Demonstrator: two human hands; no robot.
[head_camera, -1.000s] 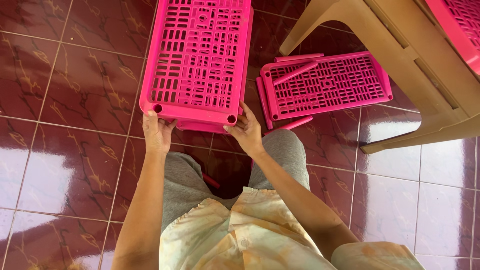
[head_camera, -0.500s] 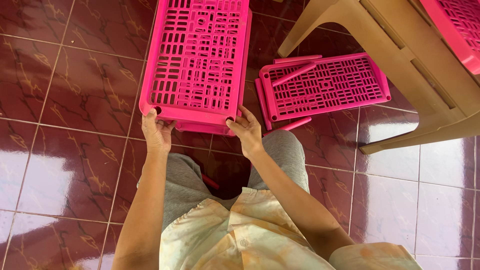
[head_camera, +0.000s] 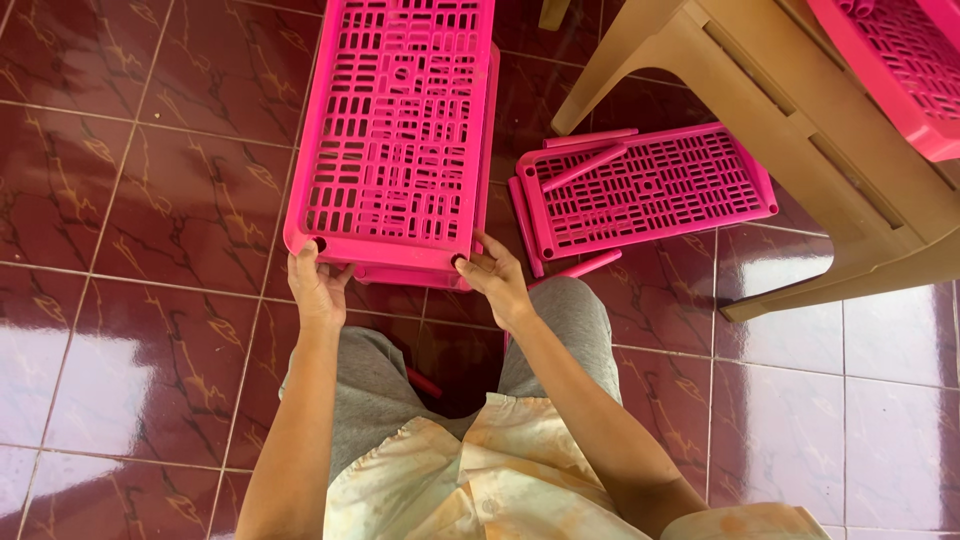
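The upper pink tray (head_camera: 400, 130) is clasped at its near corners by the left hand (head_camera: 318, 285) and right hand (head_camera: 497, 280); a second tray (head_camera: 650, 190) and loose pink tubes (head_camera: 585, 168) are left on the floor (head_camera: 130, 200), unassembled.

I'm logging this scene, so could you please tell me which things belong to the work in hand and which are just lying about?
In hand:
- slotted pink plastic shelf panel, gripped by left hand and right hand

Lying about:
- second pink slotted panel with loose pink tubes
- beige plastic table

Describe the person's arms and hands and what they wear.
Both forearms are bare, no sleeves reaching them. The left hand and right hand wear no gloves; no rings, watch or bracelets show. A pale yellow mottled shirt and grey trousers are worn.
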